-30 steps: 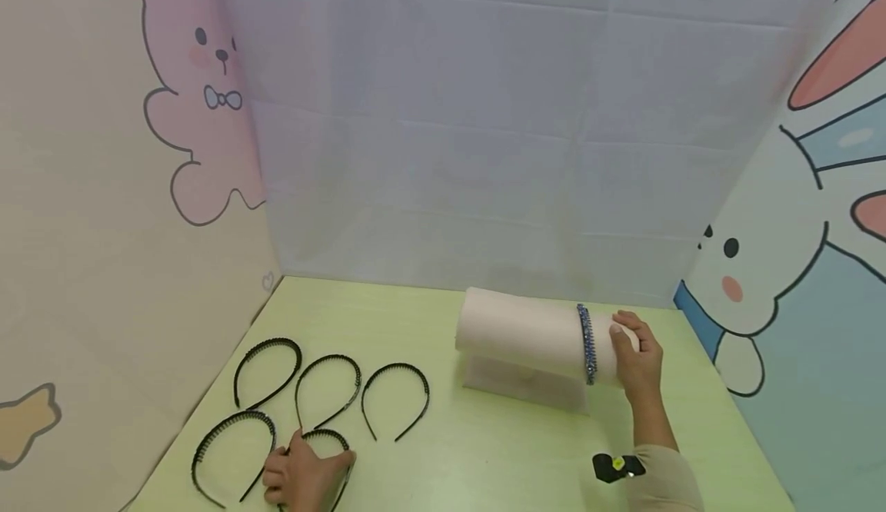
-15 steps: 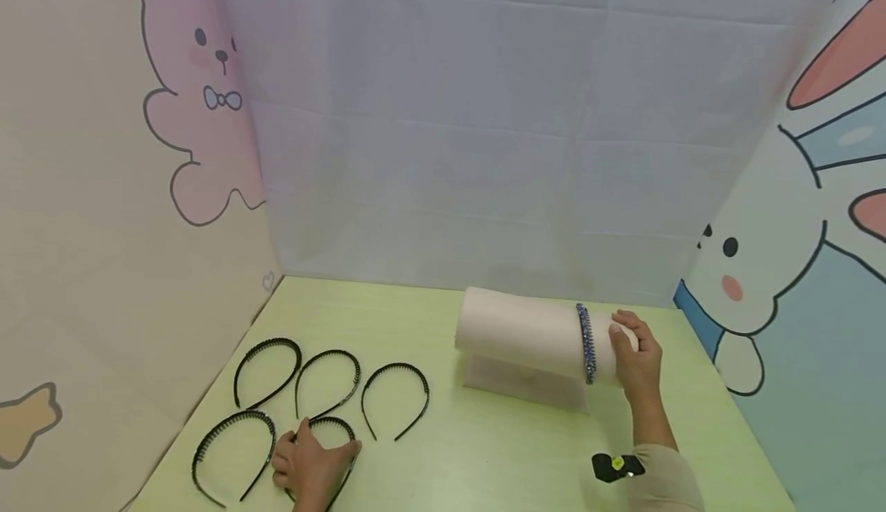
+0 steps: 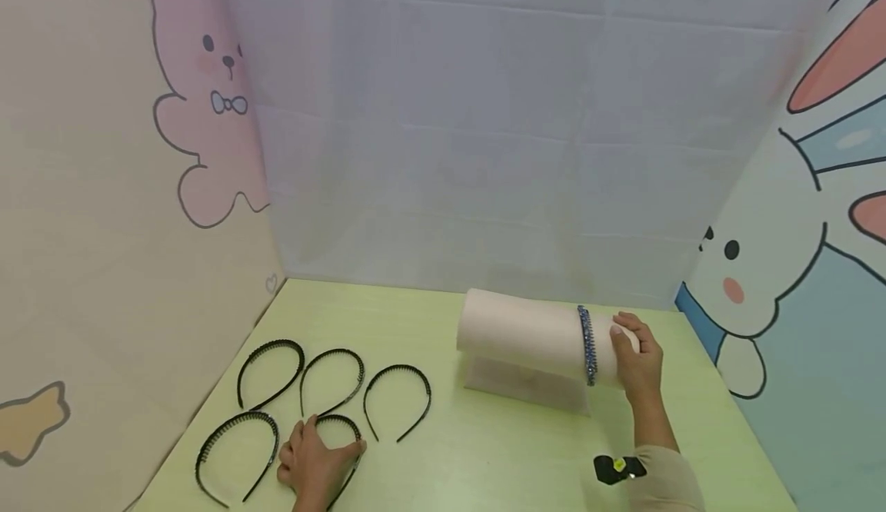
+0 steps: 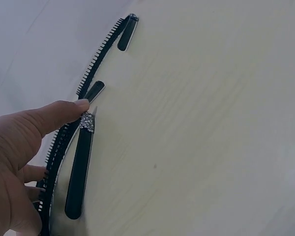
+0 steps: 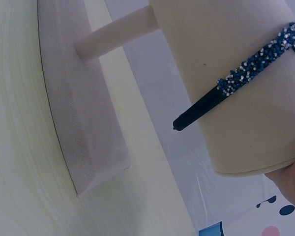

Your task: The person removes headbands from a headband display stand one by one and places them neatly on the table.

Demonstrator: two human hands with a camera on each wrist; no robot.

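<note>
In the head view my left hand (image 3: 314, 462) spans a black toothed headband (image 3: 354, 427) lying on the table, thumb on its right side and fingers on its left. The left wrist view shows the thumb pressed against this headband (image 4: 78, 172) near a patch of silvery stones. My right hand (image 3: 640, 366) grips the right end of a pale, horizontal cylinder stand (image 3: 519, 331). Around that cylinder, near the hand, sits a blue beaded headband (image 3: 588, 347). Its black tip sticks out past the cylinder in the right wrist view, where only a bit of the hand shows.
More black headbands lie near the held one: one at front left (image 3: 235, 420), another behind it (image 3: 273, 343), a third beside that (image 3: 335, 352) and one to the right (image 3: 398, 367). The stand's flat base (image 3: 526, 385) rests on the pale green table (image 3: 484, 466). Curtains surround it.
My left hand has slid the headband slightly away and to the right, and the headband just behind was nudged back a little. My right hand stays on the stand.
</note>
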